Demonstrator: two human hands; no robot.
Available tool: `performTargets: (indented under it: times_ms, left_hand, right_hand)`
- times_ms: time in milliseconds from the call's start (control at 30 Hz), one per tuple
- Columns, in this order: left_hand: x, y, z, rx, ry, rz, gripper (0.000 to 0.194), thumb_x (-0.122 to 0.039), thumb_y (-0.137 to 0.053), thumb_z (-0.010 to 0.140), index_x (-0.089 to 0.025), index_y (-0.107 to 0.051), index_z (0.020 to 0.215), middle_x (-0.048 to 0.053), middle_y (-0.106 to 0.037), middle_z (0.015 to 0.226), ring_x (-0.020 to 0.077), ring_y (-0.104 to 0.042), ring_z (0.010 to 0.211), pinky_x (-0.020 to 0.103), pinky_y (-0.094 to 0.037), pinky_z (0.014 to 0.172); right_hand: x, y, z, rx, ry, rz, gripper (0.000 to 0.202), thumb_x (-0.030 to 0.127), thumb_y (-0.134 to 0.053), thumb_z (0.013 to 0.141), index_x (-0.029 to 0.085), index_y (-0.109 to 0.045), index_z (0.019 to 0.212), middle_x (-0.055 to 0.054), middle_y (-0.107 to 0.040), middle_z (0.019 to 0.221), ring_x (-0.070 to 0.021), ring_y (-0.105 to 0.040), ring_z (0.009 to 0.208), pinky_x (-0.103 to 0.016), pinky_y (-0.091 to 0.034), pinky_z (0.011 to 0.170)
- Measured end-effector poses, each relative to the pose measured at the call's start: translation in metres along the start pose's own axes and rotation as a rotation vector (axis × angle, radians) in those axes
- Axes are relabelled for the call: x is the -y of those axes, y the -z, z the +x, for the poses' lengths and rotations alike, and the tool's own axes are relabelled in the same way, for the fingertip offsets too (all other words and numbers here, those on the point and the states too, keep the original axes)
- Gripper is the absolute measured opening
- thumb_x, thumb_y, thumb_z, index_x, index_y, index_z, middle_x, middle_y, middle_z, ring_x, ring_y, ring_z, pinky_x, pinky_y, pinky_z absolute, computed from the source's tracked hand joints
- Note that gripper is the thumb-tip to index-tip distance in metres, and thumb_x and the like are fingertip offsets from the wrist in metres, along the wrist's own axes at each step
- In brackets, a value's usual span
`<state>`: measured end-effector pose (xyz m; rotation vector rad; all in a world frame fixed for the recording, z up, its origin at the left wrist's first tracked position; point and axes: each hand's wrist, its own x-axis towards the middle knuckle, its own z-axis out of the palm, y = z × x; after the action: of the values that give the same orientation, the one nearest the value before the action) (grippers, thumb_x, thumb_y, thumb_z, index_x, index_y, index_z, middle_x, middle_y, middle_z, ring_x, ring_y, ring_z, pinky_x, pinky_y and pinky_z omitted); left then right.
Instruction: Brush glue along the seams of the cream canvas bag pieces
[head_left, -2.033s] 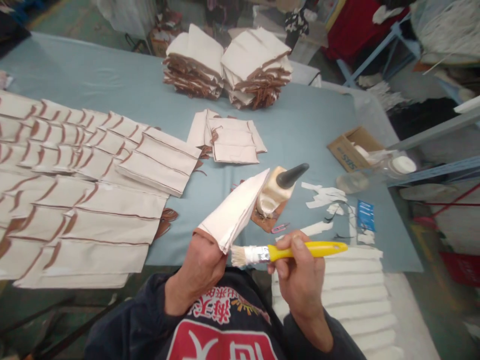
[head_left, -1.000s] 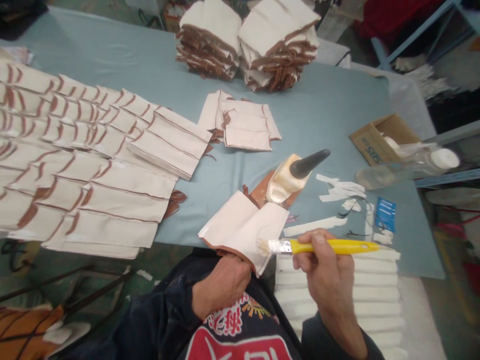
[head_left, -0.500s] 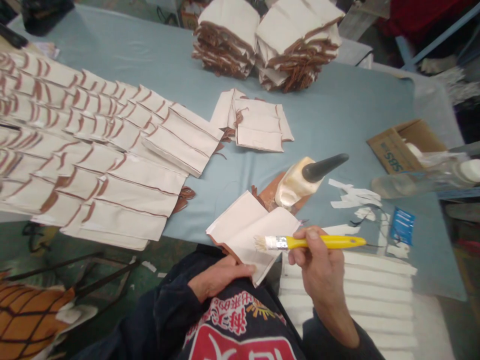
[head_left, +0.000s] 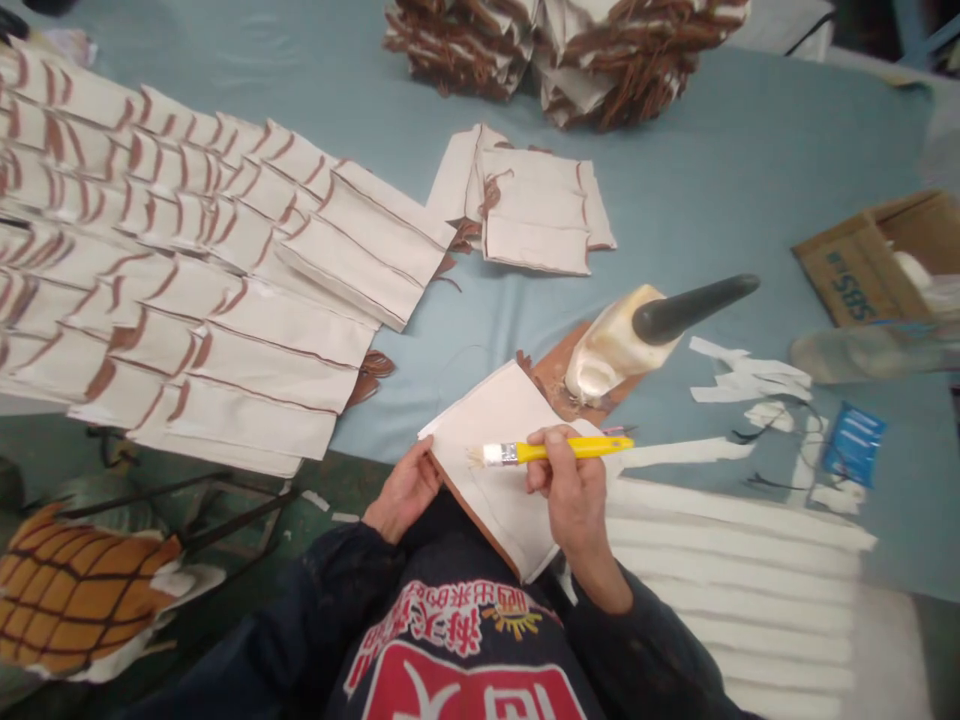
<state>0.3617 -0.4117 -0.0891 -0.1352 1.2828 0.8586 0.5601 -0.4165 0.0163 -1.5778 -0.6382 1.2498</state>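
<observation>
A flat cream panel [head_left: 487, 420] with a brown underside, perhaps leather, lies at the table's near edge and partly over my lap. My left hand [head_left: 409, 490] pinches its left corner, thumb on top. In my right hand [head_left: 574, 490] is a paintbrush with a yellow handle [head_left: 600, 446], held between thumb and fingers. The brush's pale bristles [head_left: 476, 457] are over the panel, at or just above its surface. Just beyond the panel stands a glue-smeared cream plastic container [head_left: 619, 345] with a dark tapered handle [head_left: 697, 305], on a brown piece [head_left: 555, 375].
Overlapping rows of cream panels with brown edges [head_left: 262, 350] cover the left side. Several more panels [head_left: 536, 210] lie mid-table, with tall stacks [head_left: 465, 45] behind. To the right are white strips [head_left: 750, 375], a blue packet [head_left: 853, 445], a cardboard box [head_left: 862, 265] and a clear bottle [head_left: 862, 352].
The panel is now spread flatter. My left hand has shifted from its lower edge to its left corner. My right hand has carried the brush leftward and slightly up. The view has tilted down.
</observation>
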Motion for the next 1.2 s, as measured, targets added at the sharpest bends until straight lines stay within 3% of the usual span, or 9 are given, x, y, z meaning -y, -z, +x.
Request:
performTargets:
  times_ms: [133,233,533,600,767,867,967,1100,1200]
  left_hand:
    - [-0.015,-0.022,-0.012,0.093,-0.065,0.072,0.012,-0.015,-0.081,0.082,-0.014,-0.072,0.09,0.006,-0.081,0.089,0.0173,-0.075,0.077,0.028,-0.061,0.078]
    - [-0.026,-0.036,-0.04,0.212,-0.154,0.154,0.029,-0.026,-0.088,0.075,-0.015,-0.075,0.098,0.004,-0.082,0.087,0.0185,-0.073,0.074,0.028,-0.059,0.073]
    - [-0.081,-0.047,-0.105,0.403,-0.496,0.556,0.028,-0.035,-0.076,0.083,-0.016,-0.076,0.104,-0.001,-0.073,0.078,0.0198,-0.067,0.078,0.028,-0.053,0.075]
    - [-0.089,-0.045,-0.11,0.416,-0.564,0.703,0.024,-0.037,-0.068,0.087,-0.017,-0.072,0.101,0.0,-0.071,0.076,0.019,-0.065,0.07,0.028,-0.052,0.067]
    - [-0.101,-0.036,-0.118,0.495,-0.485,0.82,0.025,-0.037,-0.058,0.086,-0.022,-0.054,0.066,-0.004,-0.055,0.049,0.0143,-0.051,0.043,0.025,-0.04,0.044]
    - [-0.106,-0.031,-0.121,0.498,-0.522,0.822,0.021,-0.039,-0.057,0.087,-0.023,-0.054,0.072,-0.003,-0.059,0.049,0.0162,-0.056,0.042,0.026,-0.044,0.044]
    - [-0.11,-0.028,-0.122,0.475,-0.688,0.875,0.019,-0.035,-0.053,0.09,-0.024,-0.052,0.075,-0.004,-0.061,0.048,0.0157,-0.058,0.04,0.025,-0.046,0.042]
    - [-0.114,-0.023,-0.121,0.441,-1.05,1.007,0.02,-0.019,-0.047,0.09,-0.023,-0.052,0.072,-0.005,-0.059,0.046,0.0126,-0.055,0.034,0.02,-0.042,0.037]
    - [-0.114,-0.017,-0.119,0.446,-1.171,1.044,0.021,-0.013,-0.046,0.087,-0.024,-0.051,0.07,-0.005,-0.059,0.047,0.0123,-0.054,0.036,0.02,-0.042,0.039]
  right_hand:
    - [0.006,-0.006,-0.006,-0.12,0.031,0.045,0.048,0.065,-0.065,0.092,0.018,-0.066,0.084,0.008,-0.05,0.045,-0.0103,-0.048,0.042,-0.023,-0.042,0.047]
    - [0.02,-0.02,-0.015,-0.239,0.082,0.113,0.045,0.063,-0.067,0.092,0.019,-0.066,0.084,0.009,-0.049,0.045,-0.01,-0.048,0.04,-0.022,-0.043,0.045]
    - [0.063,-0.082,-0.036,-0.429,0.369,0.11,0.036,0.053,-0.067,0.094,0.02,-0.063,0.082,0.009,-0.051,0.046,-0.0094,-0.048,0.038,-0.019,-0.038,0.04]
    - [0.061,-0.096,-0.042,-0.398,0.374,0.075,0.037,0.054,-0.064,0.096,0.02,-0.063,0.082,0.009,-0.051,0.047,-0.0093,-0.048,0.039,-0.019,-0.04,0.041]
    - [0.058,-0.122,-0.062,-0.247,0.373,0.065,0.036,0.049,-0.058,0.102,0.021,-0.062,0.081,0.01,-0.05,0.046,-0.0089,-0.047,0.036,-0.019,-0.041,0.04]
    - [0.065,-0.121,-0.063,-0.33,0.415,0.094,0.032,0.045,-0.059,0.101,0.021,-0.062,0.081,0.01,-0.05,0.045,-0.0094,-0.047,0.037,-0.021,-0.045,0.043]
    - [0.07,-0.116,-0.059,-0.427,0.469,0.077,0.03,0.044,-0.06,0.1,0.021,-0.062,0.081,0.01,-0.049,0.046,-0.0103,-0.049,0.038,-0.022,-0.045,0.043]
    - [0.062,-0.124,-0.068,-0.316,0.39,0.043,0.034,0.049,-0.057,0.101,0.021,-0.061,0.083,0.01,-0.049,0.046,-0.0102,-0.048,0.037,-0.022,-0.043,0.043]
    - [0.056,-0.131,-0.08,-0.268,0.353,0.064,0.036,0.05,-0.057,0.102,0.021,-0.06,0.081,0.01,-0.049,0.045,-0.0097,-0.046,0.037,-0.023,-0.046,0.044]
